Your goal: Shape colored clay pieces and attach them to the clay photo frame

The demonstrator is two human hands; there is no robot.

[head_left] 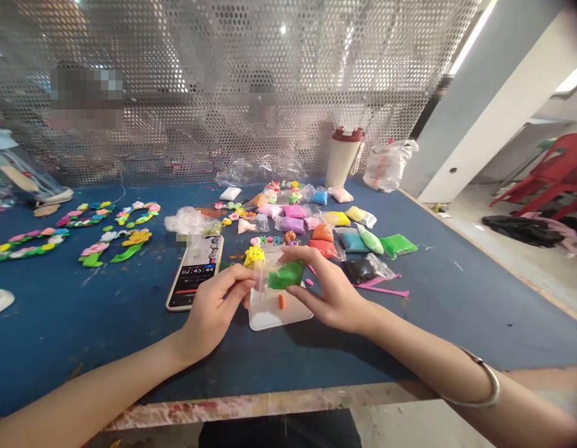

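My left hand (216, 308) and my right hand (328, 289) meet over a white board (269, 317) on the blue table. Between them they hold a small clear bag of green clay (287, 275). The left fingers pinch the bag's left end; the right fingers wrap over its top and right side. A small orange clay piece (281, 301) lies on the board just below the bag. A yellow clay flower (254, 255) sits just behind the hands.
A phone (195, 271) showing a timer lies left of the hands. Several bags of coloured clay (344, 239) and pink tools (384, 289) spread behind and right. Clay flower garlands (83, 233) lie at the left. A cup (344, 155) stands by the mesh wall.
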